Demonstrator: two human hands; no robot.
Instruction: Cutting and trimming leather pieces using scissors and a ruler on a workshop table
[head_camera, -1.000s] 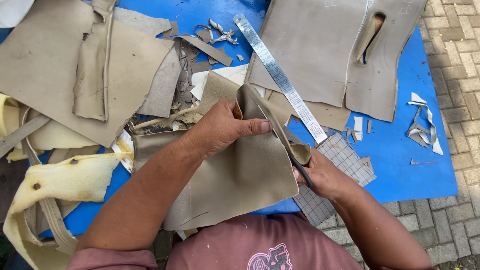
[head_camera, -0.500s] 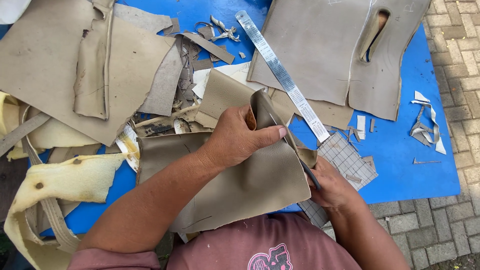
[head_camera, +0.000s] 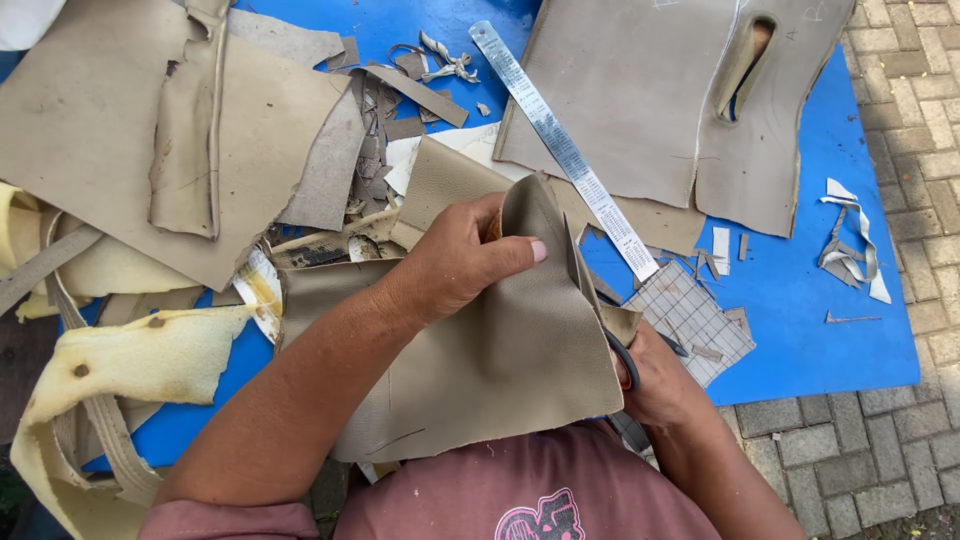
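The left hand (head_camera: 455, 262) is gripping the beige sheet (head_camera: 500, 370), fingers curled over its folded top edge with the thumb lying flat across the front. The sheet is sitting at the centre of the view, draped toward the person's chest at 6 o'clock. The right hand (head_camera: 660, 380), at 4 o'clock from the left, is closing its fingers through the handles of the scissors (head_camera: 622, 352), whose blades are mostly hidden behind the sheet's right edge. A metal ruler (head_camera: 562, 148) is lying slanted at 1 o'clock from the left hand, near it but apart. A large cut panel (head_camera: 640, 100) is resting at 1 o'clock on the blue mat (head_camera: 810, 300). Yellow foam (head_camera: 120, 370) is lying at 9 o'clock, and scraps (head_camera: 395, 120) are piling up at 11 o'clock.
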